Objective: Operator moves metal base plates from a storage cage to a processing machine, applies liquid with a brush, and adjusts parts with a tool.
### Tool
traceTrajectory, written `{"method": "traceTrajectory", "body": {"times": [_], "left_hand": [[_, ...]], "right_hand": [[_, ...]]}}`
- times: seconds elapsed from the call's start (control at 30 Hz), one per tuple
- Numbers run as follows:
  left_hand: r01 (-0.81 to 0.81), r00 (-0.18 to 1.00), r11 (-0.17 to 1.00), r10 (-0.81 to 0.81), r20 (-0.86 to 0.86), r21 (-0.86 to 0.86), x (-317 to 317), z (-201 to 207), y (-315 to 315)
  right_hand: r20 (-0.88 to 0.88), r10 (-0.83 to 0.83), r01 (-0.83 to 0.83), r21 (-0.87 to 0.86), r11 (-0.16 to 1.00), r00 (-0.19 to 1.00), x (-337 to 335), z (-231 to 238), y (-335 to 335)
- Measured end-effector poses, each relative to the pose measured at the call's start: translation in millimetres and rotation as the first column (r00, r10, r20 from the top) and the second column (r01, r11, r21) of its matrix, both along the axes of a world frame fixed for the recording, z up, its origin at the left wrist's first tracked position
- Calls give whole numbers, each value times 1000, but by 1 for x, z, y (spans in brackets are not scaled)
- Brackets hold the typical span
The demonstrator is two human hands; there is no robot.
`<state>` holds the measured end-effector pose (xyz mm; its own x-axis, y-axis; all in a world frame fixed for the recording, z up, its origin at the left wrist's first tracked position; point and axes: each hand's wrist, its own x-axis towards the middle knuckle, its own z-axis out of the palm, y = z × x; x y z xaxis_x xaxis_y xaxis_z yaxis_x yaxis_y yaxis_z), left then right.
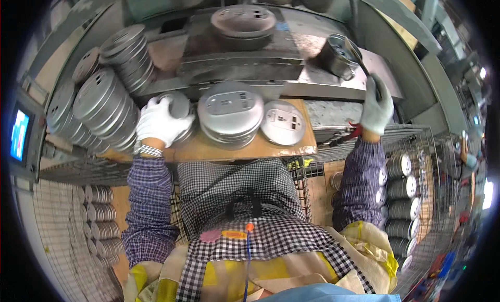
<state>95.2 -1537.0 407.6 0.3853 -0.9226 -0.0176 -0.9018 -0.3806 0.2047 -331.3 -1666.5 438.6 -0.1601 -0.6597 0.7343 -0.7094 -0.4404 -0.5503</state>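
Note:
My left hand (pixel 162 121), in a white glove, curls round the edge of a grey round metal disc (pixel 179 105) at the near left of the wooden board. My right hand (pixel 377 105), gloved too, closes on the dark handle (pixel 360 58) of a thin tool at the right. The tool's far end reaches into a metal mug (pixel 333 62), where its tip is hidden. Between my hands, a pile of larger metal discs (pixel 231 110) with small slots stands on the board, and a flatter disc (pixel 283 124) lies beside it.
Tall stacks of discs (pixel 107 101) lean at the left. Ahead, a metal block (pixel 239 67) carries another disc (pixel 243 21). Wire baskets with rows of discs (pixel 402 198) flank me. Pliers with red handles (pixel 350 132) lie near my right wrist; a lit screen (pixel 20 135) is far left.

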Motion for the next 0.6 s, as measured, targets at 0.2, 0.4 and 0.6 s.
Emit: {"method": "traceTrajectory", "body": {"times": [0.2,0.4,0.6], "left_hand": [[212,971,976,-216,-104,-43,22,1,15],[137,984,990,-141,-111,-46,15,1,27],[30,997,998,-34,-75,-52,0,2,26]], "right_hand": [[-613,-163,424,310,851,773,-31,41,-91],[-714,24,430,448,784,699,-25,67,-117],[-530,-167,397,356,846,831,-12,37,-100]]}}
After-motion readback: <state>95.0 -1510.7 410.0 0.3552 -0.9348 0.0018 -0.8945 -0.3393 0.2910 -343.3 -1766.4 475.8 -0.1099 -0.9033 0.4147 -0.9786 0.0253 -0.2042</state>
